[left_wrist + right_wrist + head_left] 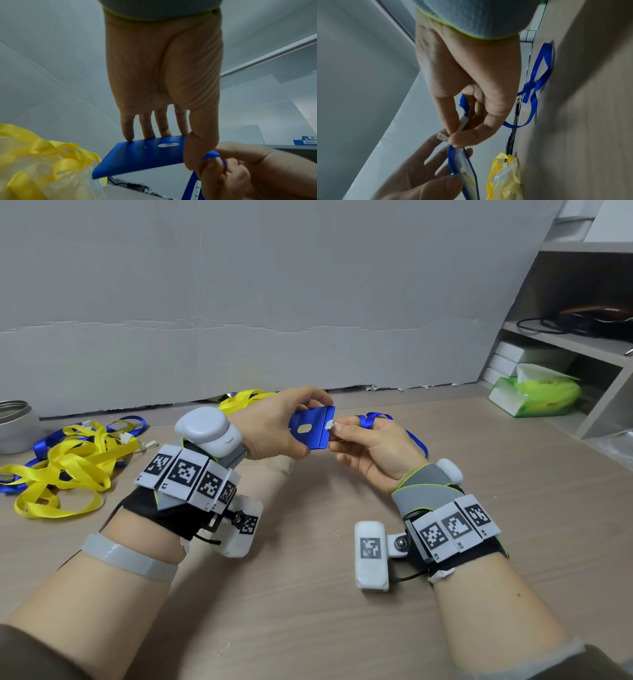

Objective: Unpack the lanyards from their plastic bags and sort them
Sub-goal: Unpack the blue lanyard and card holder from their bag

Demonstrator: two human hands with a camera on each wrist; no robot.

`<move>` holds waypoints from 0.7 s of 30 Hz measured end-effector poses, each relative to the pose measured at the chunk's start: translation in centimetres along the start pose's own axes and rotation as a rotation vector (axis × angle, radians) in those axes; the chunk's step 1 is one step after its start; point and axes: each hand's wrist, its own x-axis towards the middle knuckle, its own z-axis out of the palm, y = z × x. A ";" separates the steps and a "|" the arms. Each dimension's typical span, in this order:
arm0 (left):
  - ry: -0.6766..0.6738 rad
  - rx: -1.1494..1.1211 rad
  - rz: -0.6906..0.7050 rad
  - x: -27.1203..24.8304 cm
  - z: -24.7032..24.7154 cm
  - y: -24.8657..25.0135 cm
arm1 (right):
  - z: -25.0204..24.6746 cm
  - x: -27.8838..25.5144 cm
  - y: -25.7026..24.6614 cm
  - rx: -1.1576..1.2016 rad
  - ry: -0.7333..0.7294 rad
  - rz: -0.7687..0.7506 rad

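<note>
My left hand (305, 429) grips a blue badge holder (310, 436) by its edges, fingers on top and thumb underneath, above the wooden table (308, 594). My right hand (337, 430) pinches the white clip (329, 425) of a blue lanyard strap (373, 419) against the holder's right edge. The strap loops behind my right hand and trails onto the table. The left wrist view shows the blue holder (142, 155) with its oval slot. In the right wrist view, thumb and finger pinch the white clip (443, 136), and the blue strap (539, 75) lies on the table.
A loose pile of yellow and blue lanyards (68, 460) lies at the left. A bagged yellow lanyard (239, 400) sits behind my left hand. A metal-rimmed jar (15, 426) stands far left; a green tissue pack (534, 395) and shelves (582, 344) are at the right.
</note>
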 end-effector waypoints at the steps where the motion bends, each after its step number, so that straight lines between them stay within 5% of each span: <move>1: 0.000 0.006 0.003 0.0 0.0 0.0 | 0.0 0.0 0.0 0.004 -0.001 0.001; 21: -0.040 0.197 0.003 0.2 0.3 0.7 | 0.1 0.1 0.1 -0.053 0.070 0.085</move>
